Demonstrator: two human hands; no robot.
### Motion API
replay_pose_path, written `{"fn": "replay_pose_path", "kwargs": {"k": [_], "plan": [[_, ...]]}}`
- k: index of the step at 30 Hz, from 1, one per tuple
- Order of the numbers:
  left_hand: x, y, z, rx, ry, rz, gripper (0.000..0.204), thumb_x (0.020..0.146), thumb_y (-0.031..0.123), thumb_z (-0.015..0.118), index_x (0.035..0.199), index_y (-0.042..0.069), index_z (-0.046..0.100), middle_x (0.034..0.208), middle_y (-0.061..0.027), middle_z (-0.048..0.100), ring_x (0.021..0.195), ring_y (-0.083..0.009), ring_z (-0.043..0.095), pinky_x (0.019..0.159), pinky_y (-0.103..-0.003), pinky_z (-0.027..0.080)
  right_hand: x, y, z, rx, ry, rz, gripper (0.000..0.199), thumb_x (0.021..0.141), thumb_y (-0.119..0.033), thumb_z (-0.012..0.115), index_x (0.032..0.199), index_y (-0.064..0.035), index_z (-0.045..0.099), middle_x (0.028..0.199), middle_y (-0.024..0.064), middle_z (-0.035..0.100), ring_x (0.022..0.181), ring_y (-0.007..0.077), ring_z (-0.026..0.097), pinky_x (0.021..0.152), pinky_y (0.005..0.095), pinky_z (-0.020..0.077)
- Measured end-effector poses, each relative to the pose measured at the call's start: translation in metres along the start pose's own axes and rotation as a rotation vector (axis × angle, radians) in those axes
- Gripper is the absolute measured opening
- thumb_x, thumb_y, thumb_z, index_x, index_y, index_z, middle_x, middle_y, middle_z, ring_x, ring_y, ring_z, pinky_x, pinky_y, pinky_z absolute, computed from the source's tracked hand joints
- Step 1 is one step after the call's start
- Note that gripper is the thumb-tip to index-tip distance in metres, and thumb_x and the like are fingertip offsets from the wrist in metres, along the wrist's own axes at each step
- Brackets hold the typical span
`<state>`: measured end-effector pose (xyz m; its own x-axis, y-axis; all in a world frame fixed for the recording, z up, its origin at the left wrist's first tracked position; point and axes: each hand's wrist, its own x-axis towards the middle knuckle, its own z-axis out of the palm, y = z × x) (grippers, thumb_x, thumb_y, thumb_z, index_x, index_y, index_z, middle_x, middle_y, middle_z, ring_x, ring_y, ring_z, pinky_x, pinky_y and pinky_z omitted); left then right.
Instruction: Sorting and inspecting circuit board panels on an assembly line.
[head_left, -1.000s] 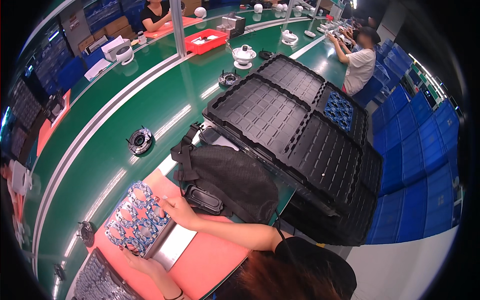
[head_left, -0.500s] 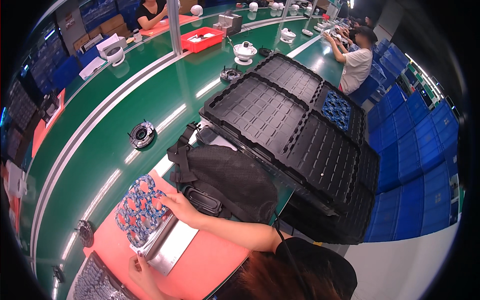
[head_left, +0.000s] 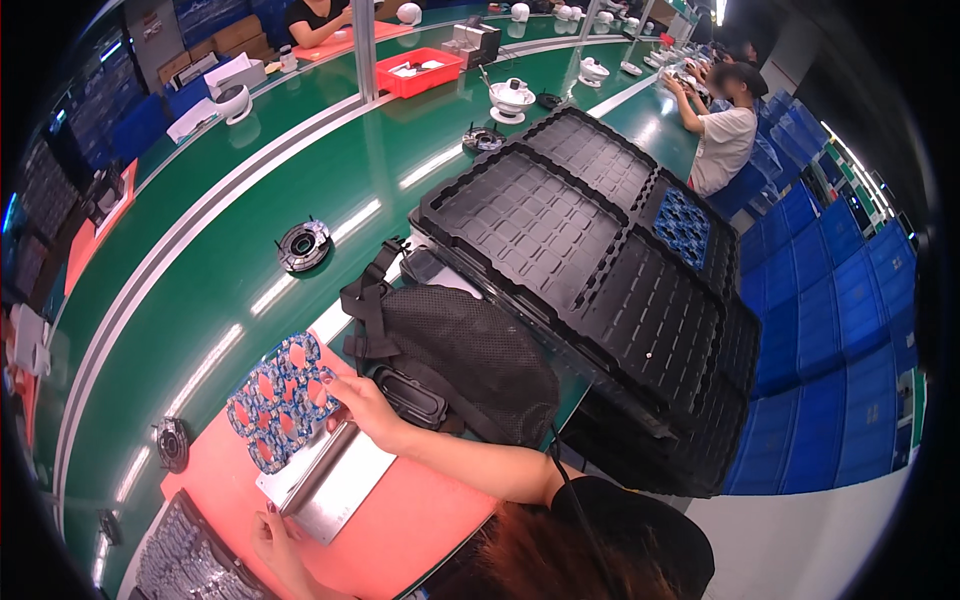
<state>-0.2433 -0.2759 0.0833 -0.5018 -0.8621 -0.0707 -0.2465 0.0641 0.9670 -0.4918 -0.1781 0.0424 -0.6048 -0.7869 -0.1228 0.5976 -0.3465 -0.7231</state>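
Your right hand (head_left: 362, 408) pinches the near edge of a blue panel of round circuit boards (head_left: 280, 400), fingers closed on it, holding it tilted up over the far end of a metal plate (head_left: 330, 480). The plate lies on a pink mat (head_left: 400, 530) on the green tabletop (head_left: 250, 190). Your left hand (head_left: 275, 535) rests at the plate's near left corner; its fingers seem curled against the edge, though I cannot tell whether they actually grip it. Left of the plate sits a tray of small grey parts (head_left: 185, 560). Just right of the plate lies a black mesh bag (head_left: 470, 355) with a strap, and beyond the bag stand stacked black trays (head_left: 600, 260). A round black part (head_left: 303, 243) sits on the tabletop well beyond the plate.
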Motion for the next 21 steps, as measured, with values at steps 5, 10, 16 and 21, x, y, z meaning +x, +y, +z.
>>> {"fn": "replay_pose_path", "kwargs": {"k": [5,10,16,21], "plan": [[0.002,-0.010,-0.013,0.054,0.074,-0.104,0.034,0.100,0.013,0.056,0.068,0.006,0.046,0.062,0.0017,0.044,0.058,-0.0067,0.039,0.051,-0.027,0.030,0.009,0.005,0.008,-0.035,0.095,-0.041,0.027,0.102,-0.023,0.051,0.100,-0.0002,0.066,0.095,0.0083,0.066,0.067,0.0200,0.065,0.059,0.0323,0.0540],[0.006,0.020,0.011,0.039,0.035,-0.011,0.028,0.100,0.010,0.058,0.073,0.003,0.051,0.064,0.0042,0.045,0.059,-0.0034,0.039,0.052,-0.022,0.029,0.007,-0.010,-0.004,0.015,0.090,-0.050,0.031,0.102,-0.029,0.051,0.093,-0.0020,0.063,0.081,0.0086,0.064,0.064,0.0185,0.059,0.065,0.0378,0.0518],[-0.006,0.023,0.010,0.247,0.252,0.009,0.027,0.098,0.013,0.062,0.076,0.000,0.054,0.060,0.0010,0.049,0.056,-0.0032,0.044,0.051,-0.022,0.033,0.000,-0.005,0.005,0.024,0.010,0.009,0.035,0.104,-0.036,0.048,0.097,-0.0042,0.060,0.090,0.0068,0.064,0.064,0.0182,0.057,0.066,0.0360,0.0487],[-0.001,0.028,0.013,0.340,0.284,0.034,0.019,0.095,0.012,0.065,0.083,-0.002,0.058,0.069,-0.0043,0.056,0.059,-0.0072,0.049,0.054,-0.025,0.039,0.000,-0.006,0.011,0.021,0.039,0.020,0.036,0.104,-0.037,0.049,0.096,-0.0039,0.060,0.091,0.0076,0.065,0.064,0.0186,0.058,0.067,0.0359,0.0489]]}}
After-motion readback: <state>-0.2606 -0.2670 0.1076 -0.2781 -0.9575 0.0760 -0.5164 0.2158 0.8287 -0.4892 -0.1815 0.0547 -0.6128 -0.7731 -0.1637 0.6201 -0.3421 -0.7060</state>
